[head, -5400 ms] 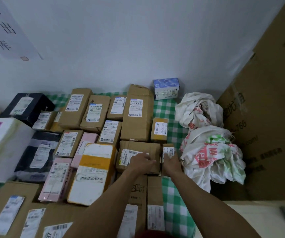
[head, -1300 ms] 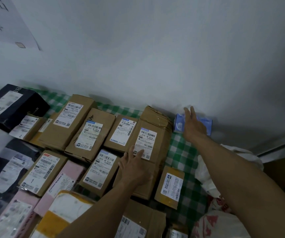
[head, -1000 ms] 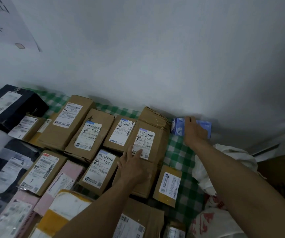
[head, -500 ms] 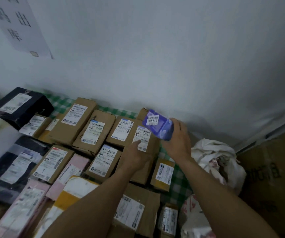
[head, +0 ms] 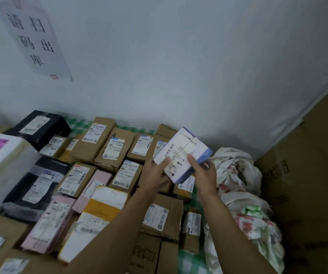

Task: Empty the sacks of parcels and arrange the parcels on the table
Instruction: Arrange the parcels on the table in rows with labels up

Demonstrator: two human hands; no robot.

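Observation:
A small blue-and-white parcel [head: 180, 153] with a shipping label is held up above the table, label side facing me. My left hand [head: 156, 175] grips its lower left corner with thumb on the label. My right hand [head: 203, 173] grips its lower right side, thumb on top and fingers underneath. Below them, several brown cardboard parcels [head: 117, 149] lie in rows on the green checked tablecloth [head: 188, 260]. Two crumpled white sacks [head: 236, 171] lie at the right side of the table.
A black box [head: 38, 127] and a large white box [head: 3, 165] stand at the left. Pink parcels [head: 50, 224] and a yellow-taped parcel [head: 99, 212] lie in front. A big cardboard sheet [head: 307, 184] leans at the right. A paper sign [head: 34, 36] hangs on the wall.
My right hand lifted the blue parcel from the wall and brought it toward me. My left hand left the brown box and took hold of the parcel too; its label now faces up.

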